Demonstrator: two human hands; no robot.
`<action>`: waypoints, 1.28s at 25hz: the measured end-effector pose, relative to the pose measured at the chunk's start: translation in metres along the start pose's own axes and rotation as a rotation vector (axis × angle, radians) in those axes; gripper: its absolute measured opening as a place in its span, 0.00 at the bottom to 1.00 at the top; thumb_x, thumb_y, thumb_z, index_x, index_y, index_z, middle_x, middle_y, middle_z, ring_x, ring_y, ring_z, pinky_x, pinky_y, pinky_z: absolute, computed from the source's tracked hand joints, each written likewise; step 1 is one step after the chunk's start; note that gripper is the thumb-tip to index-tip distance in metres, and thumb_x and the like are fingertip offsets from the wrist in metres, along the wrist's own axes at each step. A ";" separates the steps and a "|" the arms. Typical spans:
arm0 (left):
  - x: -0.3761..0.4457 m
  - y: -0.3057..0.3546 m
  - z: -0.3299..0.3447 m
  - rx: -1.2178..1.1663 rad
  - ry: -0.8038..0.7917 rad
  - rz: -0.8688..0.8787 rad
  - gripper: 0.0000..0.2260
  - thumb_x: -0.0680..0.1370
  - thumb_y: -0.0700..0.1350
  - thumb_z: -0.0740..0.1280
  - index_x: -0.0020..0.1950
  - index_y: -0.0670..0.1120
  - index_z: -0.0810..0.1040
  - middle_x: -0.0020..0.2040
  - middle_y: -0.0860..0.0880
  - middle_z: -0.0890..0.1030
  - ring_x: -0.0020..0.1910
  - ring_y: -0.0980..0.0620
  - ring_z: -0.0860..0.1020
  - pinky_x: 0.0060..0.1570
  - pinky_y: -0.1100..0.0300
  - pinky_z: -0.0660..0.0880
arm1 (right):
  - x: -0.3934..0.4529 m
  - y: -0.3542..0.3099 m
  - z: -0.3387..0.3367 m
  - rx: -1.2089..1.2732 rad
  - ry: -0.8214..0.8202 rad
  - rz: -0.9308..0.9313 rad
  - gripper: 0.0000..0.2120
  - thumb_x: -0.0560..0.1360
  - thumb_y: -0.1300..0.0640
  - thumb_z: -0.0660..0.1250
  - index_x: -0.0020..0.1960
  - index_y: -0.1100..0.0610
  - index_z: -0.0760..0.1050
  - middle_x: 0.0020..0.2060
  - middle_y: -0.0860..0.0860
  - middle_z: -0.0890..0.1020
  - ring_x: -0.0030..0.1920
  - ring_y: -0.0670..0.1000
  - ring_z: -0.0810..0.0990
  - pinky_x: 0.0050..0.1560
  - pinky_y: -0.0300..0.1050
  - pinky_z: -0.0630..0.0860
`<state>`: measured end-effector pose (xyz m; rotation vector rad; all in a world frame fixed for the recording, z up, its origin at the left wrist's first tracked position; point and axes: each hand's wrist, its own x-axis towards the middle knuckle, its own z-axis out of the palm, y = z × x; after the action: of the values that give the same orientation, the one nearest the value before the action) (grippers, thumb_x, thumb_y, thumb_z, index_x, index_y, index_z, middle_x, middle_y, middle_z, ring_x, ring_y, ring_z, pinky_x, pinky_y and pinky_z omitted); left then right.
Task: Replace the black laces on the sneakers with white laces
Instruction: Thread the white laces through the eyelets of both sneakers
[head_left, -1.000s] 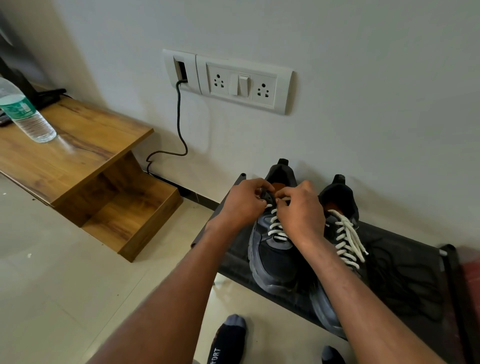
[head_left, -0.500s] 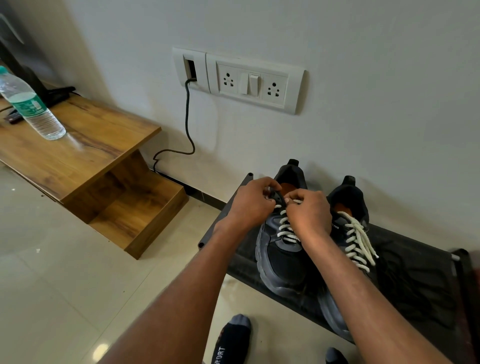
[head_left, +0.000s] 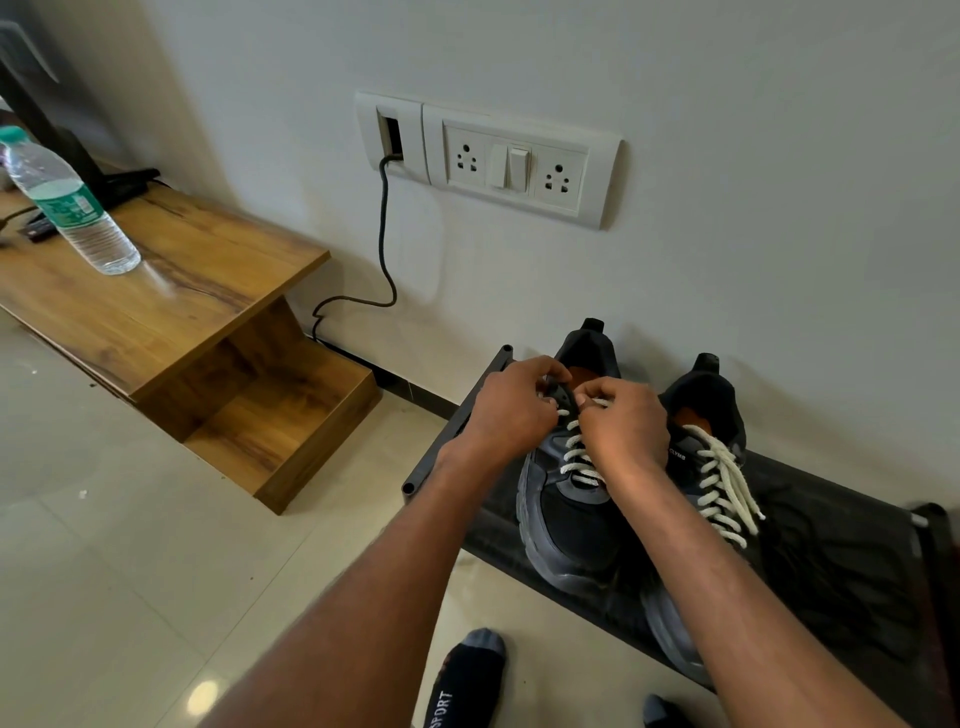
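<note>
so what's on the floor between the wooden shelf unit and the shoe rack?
Head view: only bare floor tile between the wooden shelf unit and the shoe rack.

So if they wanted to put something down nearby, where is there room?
The wooden table is bare between the water bottle and its wall-side end. The black rack is crowded: two sneakers, both hands on the left one's white lace, dark laces beside.

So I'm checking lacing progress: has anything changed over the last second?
Hardly anything. Both the left hand and right hand stay at the top eyelets of the left sneaker, pinching its white lace. The right sneaker stays fully laced on the black rack; only the camera shifted.
</note>
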<state>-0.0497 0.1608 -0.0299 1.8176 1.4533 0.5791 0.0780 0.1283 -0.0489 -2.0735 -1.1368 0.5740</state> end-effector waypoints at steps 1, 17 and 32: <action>0.000 0.001 0.000 -0.002 0.001 0.000 0.20 0.77 0.35 0.67 0.63 0.54 0.81 0.59 0.50 0.83 0.49 0.54 0.81 0.40 0.69 0.74 | 0.000 0.000 -0.001 0.000 0.001 -0.011 0.04 0.80 0.52 0.71 0.49 0.43 0.83 0.57 0.50 0.82 0.52 0.54 0.82 0.43 0.45 0.74; -0.001 -0.001 0.004 -0.144 0.121 -0.121 0.08 0.75 0.44 0.78 0.47 0.44 0.80 0.42 0.50 0.83 0.45 0.52 0.82 0.47 0.53 0.79 | 0.001 -0.002 -0.018 0.157 -0.247 -0.054 0.14 0.79 0.62 0.65 0.53 0.47 0.86 0.56 0.53 0.82 0.53 0.50 0.82 0.53 0.43 0.78; -0.006 0.055 -0.035 -0.826 0.376 -0.019 0.10 0.86 0.49 0.63 0.54 0.42 0.72 0.38 0.47 0.78 0.37 0.46 0.81 0.30 0.59 0.75 | -0.016 0.010 -0.060 -0.462 -0.307 -0.291 0.38 0.72 0.35 0.74 0.78 0.46 0.66 0.71 0.54 0.73 0.71 0.60 0.70 0.67 0.58 0.73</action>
<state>-0.0418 0.1584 0.0352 1.0696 1.1819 1.3317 0.1147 0.0895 -0.0164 -2.1788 -1.8598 0.5336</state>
